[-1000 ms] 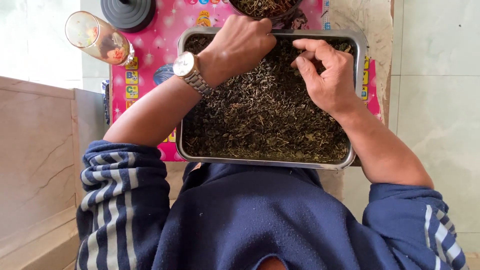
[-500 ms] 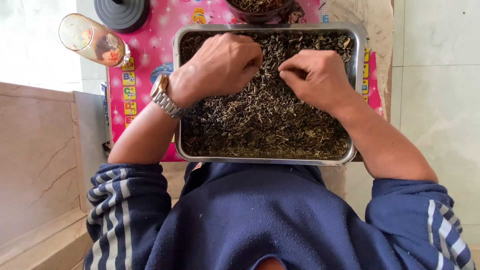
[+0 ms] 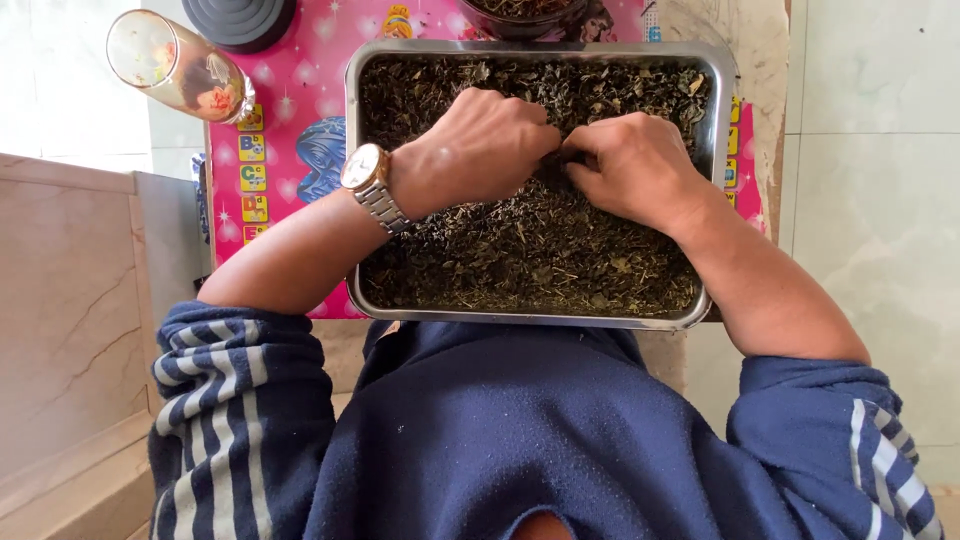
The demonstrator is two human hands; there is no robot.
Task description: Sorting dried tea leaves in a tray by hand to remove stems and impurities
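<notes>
A rectangular steel tray (image 3: 352, 200) on a small table holds a thick layer of dried dark green leaves (image 3: 540, 250). My left hand (image 3: 480, 150), a metal watch (image 3: 368, 180) on its wrist, rests knuckles up on the leaves at the tray's middle. My right hand (image 3: 630, 165) lies beside it, fingers curled. The fingertips of both hands meet and pinch into the leaves. What sits between the fingertips is hidden.
A pink picture mat (image 3: 290, 110) covers the table. A glass cup (image 3: 175, 65) stands at the far left, a dark round lid (image 3: 240, 18) beside it, and a dark bowl (image 3: 525, 18) with leaves beyond the tray. A stone ledge (image 3: 70, 300) is on my left.
Both hands drew back from the tray's far edge toward its middle and came together. The right hand's fingers closed from an open curl. The view shifted slightly.
</notes>
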